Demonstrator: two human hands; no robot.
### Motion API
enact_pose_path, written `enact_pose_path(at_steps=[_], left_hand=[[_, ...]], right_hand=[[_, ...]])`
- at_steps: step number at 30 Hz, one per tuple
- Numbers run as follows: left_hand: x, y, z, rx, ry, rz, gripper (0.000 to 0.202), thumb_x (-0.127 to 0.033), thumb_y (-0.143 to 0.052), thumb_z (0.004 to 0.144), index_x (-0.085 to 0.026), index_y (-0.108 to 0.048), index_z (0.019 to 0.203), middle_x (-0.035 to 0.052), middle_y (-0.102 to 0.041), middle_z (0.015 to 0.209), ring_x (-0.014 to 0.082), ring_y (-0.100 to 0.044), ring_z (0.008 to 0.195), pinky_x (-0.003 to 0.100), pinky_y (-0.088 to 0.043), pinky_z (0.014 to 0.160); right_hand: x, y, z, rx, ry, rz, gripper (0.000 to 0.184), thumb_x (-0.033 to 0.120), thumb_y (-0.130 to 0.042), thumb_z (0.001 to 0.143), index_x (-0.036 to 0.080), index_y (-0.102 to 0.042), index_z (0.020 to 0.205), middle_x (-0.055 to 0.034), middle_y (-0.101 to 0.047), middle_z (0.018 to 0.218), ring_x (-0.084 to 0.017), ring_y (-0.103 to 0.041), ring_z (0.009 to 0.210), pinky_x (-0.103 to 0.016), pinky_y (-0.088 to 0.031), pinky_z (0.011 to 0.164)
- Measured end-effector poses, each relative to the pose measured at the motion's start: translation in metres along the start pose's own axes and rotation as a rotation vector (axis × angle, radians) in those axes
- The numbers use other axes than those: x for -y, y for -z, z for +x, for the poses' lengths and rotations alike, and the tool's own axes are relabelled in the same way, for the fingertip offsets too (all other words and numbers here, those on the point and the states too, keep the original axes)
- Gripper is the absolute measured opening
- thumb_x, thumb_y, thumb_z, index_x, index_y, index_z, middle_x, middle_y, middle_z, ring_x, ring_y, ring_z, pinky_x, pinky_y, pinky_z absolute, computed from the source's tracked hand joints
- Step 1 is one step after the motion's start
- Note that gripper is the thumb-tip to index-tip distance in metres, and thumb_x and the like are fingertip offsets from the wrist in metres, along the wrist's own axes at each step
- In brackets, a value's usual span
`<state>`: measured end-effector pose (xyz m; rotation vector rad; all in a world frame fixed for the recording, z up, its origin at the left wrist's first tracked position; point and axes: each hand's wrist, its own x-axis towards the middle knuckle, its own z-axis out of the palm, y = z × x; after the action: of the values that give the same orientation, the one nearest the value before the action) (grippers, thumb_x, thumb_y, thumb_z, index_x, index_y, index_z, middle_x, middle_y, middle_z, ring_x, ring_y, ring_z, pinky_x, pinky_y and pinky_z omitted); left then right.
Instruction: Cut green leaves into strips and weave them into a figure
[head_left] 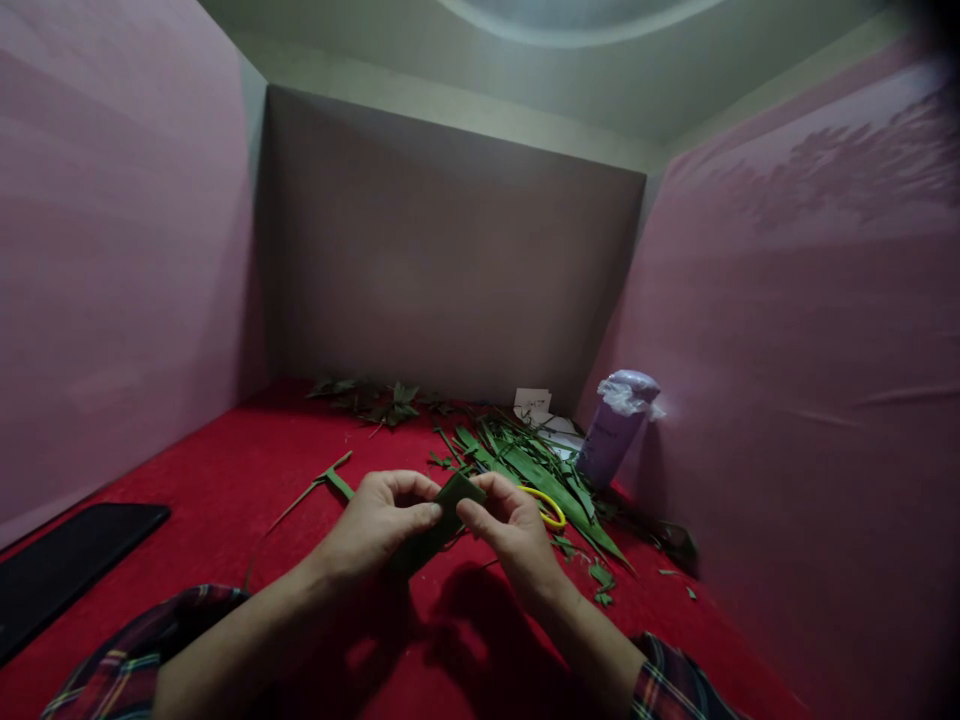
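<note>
Between my two hands is a long green leaf (427, 545), folded over near its upper end and held above the red cloth. My left hand (382, 515) pinches its left edge between thumb and fingers. On the other side, my right hand (514, 525) grips the folded top corner with thumb and forefinger. A yellow-handled tool (553, 510), perhaps scissors, lies just beyond my right hand; its other parts are hidden. Behind it spreads a heap of long green leaves (536, 470). A bent leaf strip with a thin stalk (330, 475) lies left of my left hand.
A purple container (611, 440) with clear plastic round its top stands at the right. White papers (534, 402) lie beside it. Darker leaves (394, 405) are at the back, and a black flat object (75, 570) lies at the left. Pink walls (817, 400) enclose the red cloth (300, 435).
</note>
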<state>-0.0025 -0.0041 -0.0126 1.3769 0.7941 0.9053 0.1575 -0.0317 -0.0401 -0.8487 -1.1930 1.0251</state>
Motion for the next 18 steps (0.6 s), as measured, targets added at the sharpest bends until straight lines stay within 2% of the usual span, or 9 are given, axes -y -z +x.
enact_pose_path(at_steps=[2,6,10,13,15,17,18], left_hand=[[0.001,-0.002,0.000,0.003,-0.002,-0.003,0.021,-0.029,-0.073,0.057,-0.012,-0.065,0.068,0.0031,-0.065,0.059,0.0129,-0.055,0.051,0.023,-0.041,0.051],[0.004,-0.003,0.001,0.046,0.002,-0.018,0.027,-0.032,-0.074,0.058,-0.011,-0.066,0.073,0.0033,-0.065,0.065,0.0122,-0.054,0.054,0.022,-0.040,0.053],[0.009,-0.003,0.005,0.023,0.047,-0.045,0.028,-0.035,-0.074,0.057,-0.010,-0.064,0.064,0.0001,-0.060,0.053,0.0083,-0.048,0.046,0.020,-0.035,0.047],[0.011,0.002,0.008,-0.015,0.069,-0.064,0.026,-0.034,-0.075,0.057,-0.011,-0.064,0.062,-0.0019,-0.059,0.050,0.0077,-0.048,0.045,0.019,-0.035,0.046],[0.012,0.006,0.011,-0.026,0.094,-0.099,0.024,-0.032,-0.075,0.058,-0.011,-0.064,0.062,-0.0018,-0.059,0.050,0.0072,-0.048,0.044,0.018,-0.035,0.044],[0.011,0.009,0.014,-0.013,0.129,-0.186,0.021,-0.028,-0.074,0.059,-0.011,-0.064,0.062,-0.0017,-0.059,0.049,0.0063,-0.048,0.042,0.016,-0.035,0.042],[0.010,0.011,0.015,0.002,0.159,-0.256,0.018,-0.025,-0.074,0.060,-0.010,-0.064,0.063,-0.0016,-0.059,0.049,0.0059,-0.048,0.041,0.016,-0.036,0.042]], right_hand=[[0.002,-0.002,-0.002,-0.017,0.017,-0.043,0.022,0.033,-0.072,0.065,0.017,-0.057,0.065,0.0053,-0.049,0.055,-0.009,-0.042,0.051,-0.021,-0.036,0.051],[0.000,-0.006,-0.003,-0.020,0.015,-0.139,0.024,0.036,-0.066,0.068,0.017,-0.052,0.064,0.0053,-0.047,0.053,-0.009,-0.042,0.049,-0.021,-0.035,0.049],[0.002,-0.002,0.002,-0.014,0.003,-0.304,0.029,0.044,-0.057,0.071,0.017,-0.050,0.065,0.0042,-0.048,0.054,-0.010,-0.044,0.049,-0.023,-0.038,0.051],[0.011,0.021,0.013,-0.053,0.002,-0.504,0.032,0.046,-0.044,0.079,0.016,-0.055,0.074,0.0008,-0.053,0.061,-0.013,-0.048,0.057,-0.025,-0.039,0.056],[0.015,0.045,0.020,-0.123,-0.003,-0.680,0.020,0.034,-0.046,0.079,0.017,-0.056,0.077,-0.0017,-0.055,0.071,-0.016,-0.050,0.067,-0.026,-0.037,0.061],[0.015,0.067,0.024,-0.149,-0.041,-0.859,0.005,0.019,-0.053,0.071,0.016,-0.056,0.068,-0.0023,-0.054,0.070,-0.017,-0.048,0.071,-0.026,-0.033,0.064],[0.013,0.075,0.024,-0.139,-0.068,-0.936,0.004,0.013,-0.055,0.066,0.016,-0.056,0.066,-0.0016,-0.053,0.068,-0.016,-0.047,0.069,-0.026,-0.031,0.062]])
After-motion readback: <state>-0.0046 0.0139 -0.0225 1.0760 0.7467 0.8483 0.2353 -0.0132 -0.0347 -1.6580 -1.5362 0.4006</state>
